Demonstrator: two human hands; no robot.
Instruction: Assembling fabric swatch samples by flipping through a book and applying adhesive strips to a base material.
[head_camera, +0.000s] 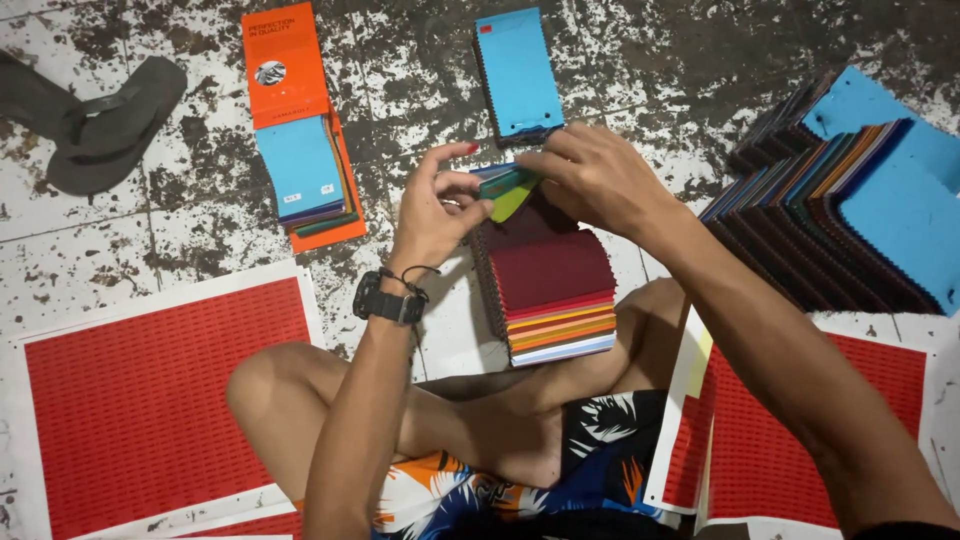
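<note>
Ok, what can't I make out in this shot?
Head view only:
- Top end of the swatch stack: hidden under the left hand and right hand.
- How many swatches the fingers pinch: too small to count.
- Right swatch pile: cut off by the frame edge.
- Red sheets: print too small.

Black watch (385, 302) w/ cord band on left wrist, palm-print shorts (600, 450), bare arms

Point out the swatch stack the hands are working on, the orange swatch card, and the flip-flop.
Swatch stack (548, 290), head view, on its dark red top sheet.
Orange swatch card (283, 60), head view, on its upper orange cover.
Flip-flop (110, 125), head view, on the grey sole.
</note>
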